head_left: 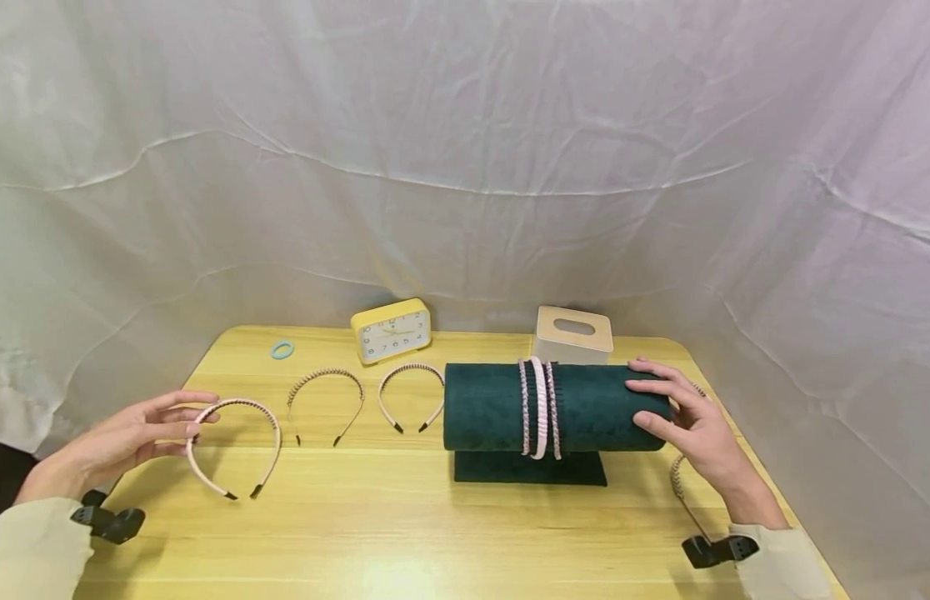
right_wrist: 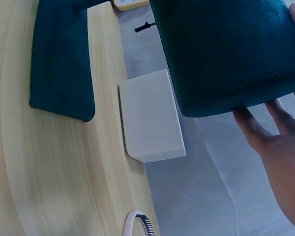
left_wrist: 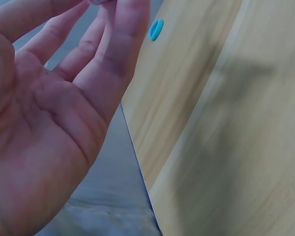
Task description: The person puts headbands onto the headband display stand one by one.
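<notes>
My left hand (head_left: 138, 429) pinches a pale pink headband (head_left: 273, 429) between thumb and fingers near one side of its arch, its dark tips pointing down. In the left wrist view the palm shows, but most of that headband is out of frame. A dark green velvet roll stand (head_left: 483, 408) lies crosswise on its flat base. Around its middle sit a pale pink headband (head_left: 541, 408) and two braided headbands (head_left: 525, 408), one on each side. My right hand (head_left: 697, 429) holds the roll's right end, thumb in front and fingers over the top.
A braided headband (head_left: 326, 372) and a pale toothed headband (head_left: 390, 400) stand left of the roll. Another headband (head_left: 677, 479) is partly hidden by my right hand. Behind are a yellow clock (head_left: 393, 331), a tissue box (head_left: 573, 329) and a blue ring (head_left: 282, 350). White curtains surround the table.
</notes>
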### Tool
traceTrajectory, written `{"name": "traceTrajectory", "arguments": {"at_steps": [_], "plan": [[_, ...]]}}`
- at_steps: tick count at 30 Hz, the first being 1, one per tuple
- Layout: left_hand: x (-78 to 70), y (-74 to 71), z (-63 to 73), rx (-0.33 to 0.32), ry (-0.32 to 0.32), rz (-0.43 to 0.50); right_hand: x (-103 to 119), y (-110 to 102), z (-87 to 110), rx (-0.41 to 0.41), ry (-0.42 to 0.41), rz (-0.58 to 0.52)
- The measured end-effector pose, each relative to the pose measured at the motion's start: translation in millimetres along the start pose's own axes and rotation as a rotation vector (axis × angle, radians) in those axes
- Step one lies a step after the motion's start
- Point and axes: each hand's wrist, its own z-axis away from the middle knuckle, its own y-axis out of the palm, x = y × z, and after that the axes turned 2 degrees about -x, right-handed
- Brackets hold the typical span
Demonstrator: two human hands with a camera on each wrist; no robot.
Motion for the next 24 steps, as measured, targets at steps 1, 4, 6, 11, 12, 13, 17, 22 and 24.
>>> {"name": "traceTrajectory", "arguments": {"at_steps": [1, 4, 6, 11, 12, 13, 17, 22, 24], "plan": [[-0.6, 0.9, 0.1, 0.006, -0.012, -0.004, 0.0, 0.1, 0.0, 0.001, -0.002, -0.002], [-2.6, 4.2, 0.1, 0.014, -0.036, -0.043, -0.3, 0.5, 0.0, 0.004, -0.014, -0.01], [-4.0, 6.1, 0.1, 0.017, -0.037, -0.059, -0.7, 0.6, 0.0, 0.006, -0.018, -0.013], [-10.3, 12.2, -1.4, -0.011, 0.006, -0.087, -2.6, 0.3, -0.1, 0.005, -0.023, -0.018], [-12.4, 14.0, -2.0, -0.029, 0.012, -0.1, -3.1, 0.1, 0.0, 0.006, -0.029, -0.02], [-14.6, 16.0, -2.6, -0.044, 0.021, -0.114, -3.4, -0.1, 0.0, 0.006, -0.032, -0.022], [-24.0, 25.0, -4.6, -0.114, 0.03, -0.186, -4.3, -0.4, 0.2, 0.009, -0.037, -0.028], [-35.1, 37.0, -7.7, -0.154, 0.03, -0.307, -3.0, -0.1, 0.2, 0.003, -0.015, -0.019], [-39.6, 43.1, -9.8, -0.172, 0.028, -0.356, -2.6, -0.1, -0.1, 0.002, -0.018, -0.019]]}}
